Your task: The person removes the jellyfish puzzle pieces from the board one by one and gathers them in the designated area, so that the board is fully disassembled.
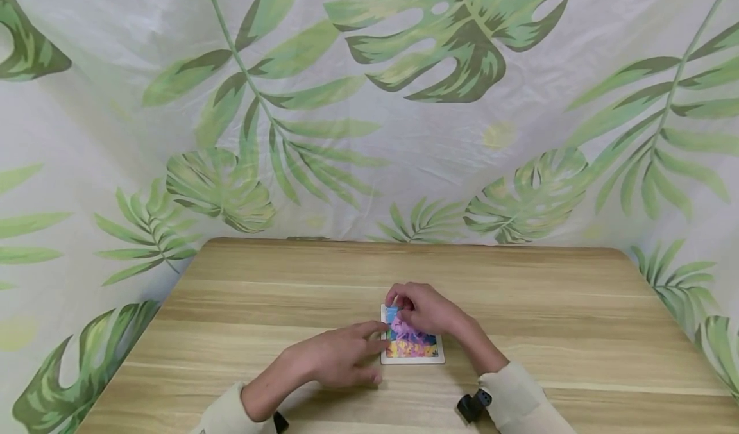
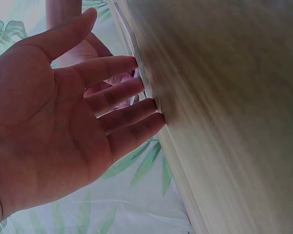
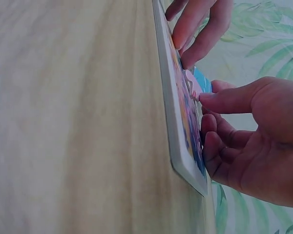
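A small jigsaw puzzle [image 1: 416, 350] with a white border and a colourful pink, blue and yellow picture lies flat on the wooden table. My right hand [image 1: 427, 307] is over its upper part. In the right wrist view, the thumb and index finger pinch a thin pink-and-blue puzzle piece [image 3: 201, 81], tilted up from the picture; the other fingers curl close to the board. From the left, my left hand [image 1: 342, 356] reaches in with extended fingers. Their tips touch the puzzle's left side, and the thumb stays apart. My right hand partly covers the picture's top.
The wood-grain table [image 1: 265, 293] extends around the puzzle on all sides. Behind it hangs a pale cloth [image 1: 416, 158] printed with green leaves. A small black device [image 1: 473, 406] is by the right sleeve.
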The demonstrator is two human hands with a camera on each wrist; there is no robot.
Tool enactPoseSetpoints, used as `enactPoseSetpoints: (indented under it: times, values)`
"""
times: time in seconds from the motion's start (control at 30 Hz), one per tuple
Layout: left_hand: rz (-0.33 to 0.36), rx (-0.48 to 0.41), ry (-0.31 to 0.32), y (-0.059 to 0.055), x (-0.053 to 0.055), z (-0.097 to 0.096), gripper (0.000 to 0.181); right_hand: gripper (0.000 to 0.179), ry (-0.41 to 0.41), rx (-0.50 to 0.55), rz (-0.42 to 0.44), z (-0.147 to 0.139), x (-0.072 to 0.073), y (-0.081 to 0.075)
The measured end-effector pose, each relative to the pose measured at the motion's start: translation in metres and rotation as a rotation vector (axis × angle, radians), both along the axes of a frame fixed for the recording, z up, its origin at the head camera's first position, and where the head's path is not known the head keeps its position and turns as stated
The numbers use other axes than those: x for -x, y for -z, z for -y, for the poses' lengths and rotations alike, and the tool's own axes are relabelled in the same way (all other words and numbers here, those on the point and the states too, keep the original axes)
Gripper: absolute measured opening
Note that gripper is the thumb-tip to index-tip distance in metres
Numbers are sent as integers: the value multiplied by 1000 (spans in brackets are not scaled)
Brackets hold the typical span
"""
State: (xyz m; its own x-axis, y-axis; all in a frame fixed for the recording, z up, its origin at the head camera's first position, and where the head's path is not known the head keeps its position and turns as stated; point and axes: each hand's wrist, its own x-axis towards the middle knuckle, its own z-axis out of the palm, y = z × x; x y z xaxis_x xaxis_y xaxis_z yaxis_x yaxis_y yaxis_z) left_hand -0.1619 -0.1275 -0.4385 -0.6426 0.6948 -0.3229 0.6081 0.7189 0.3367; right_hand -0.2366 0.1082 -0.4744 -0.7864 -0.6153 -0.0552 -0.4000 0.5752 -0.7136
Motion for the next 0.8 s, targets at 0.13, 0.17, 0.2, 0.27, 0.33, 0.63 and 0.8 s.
enactPoseSetpoints:
  times: [0.13,0.17,0.2,0.27,0.33,0.63,0.8]
  values:
    - [-7,1,-1,0,0,0,65,22,7,24,13,0,0,0]
    - [-8,1,-1,0,0,0,65,21,8,29,17,-1,0,0]
    - [-9,-1,0,0,0,0,65,21,9,35,22,-1,0,0]
    - [-10,1,4,0,1,0,65,20,8,46,29,-3,0,0]
    - [-7,2,3,0,1,0,65,20,0,54,36,-5,0,0]
    - [0,1,10,1,1,1,64,24,4,65,62,-14,4,-1]
    - [12,2,19,-1,1,2,61,23,28,68,91,-19,5,-1]
